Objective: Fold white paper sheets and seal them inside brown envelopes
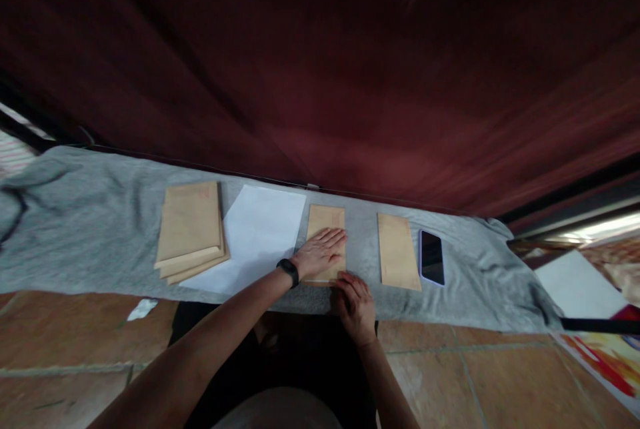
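Dark lap (310, 355) at bottom centre, nearest the lens, with both forearms running out over it.

Right hand (356, 303): knuckles up, fingers curled narrow at the near right corner of the middle envelope (327, 221). It may be pinching that edge, but the fingertips are hidden, so cannot tell.

Left hand (320, 252): spread wide and flat, palm down on the same envelope. It covers the envelope's near half and holds nothing. Black wristband (289, 271) on that wrist.

The middle envelope is brown and lies lengthwise away from the person on the grey cloth (90, 229). Its near edge is close to the cloth's near edge, and its far edge stops short of the dark red curtain (350, 82).

Left: the white sheet (263, 229) lies tilted, just beside the envelope's left edge. A stack of brown envelopes (190, 225) overlaps the sheet's left side. Beyond the stack is a long run of bare cloth.

Right: a strip of bare cloth, then the second envelope (397, 249), well apart from the hands. A phone (432, 257) with a dark screen lies just beside that envelope's right edge. More rumpled bare cloth past it.

The tiled floor (450, 375) runs along the cloth's near edge, with a white scrap (143, 309) on it at left. Far right on the floor are a white paper (580, 285) and a colourful print (607, 355).
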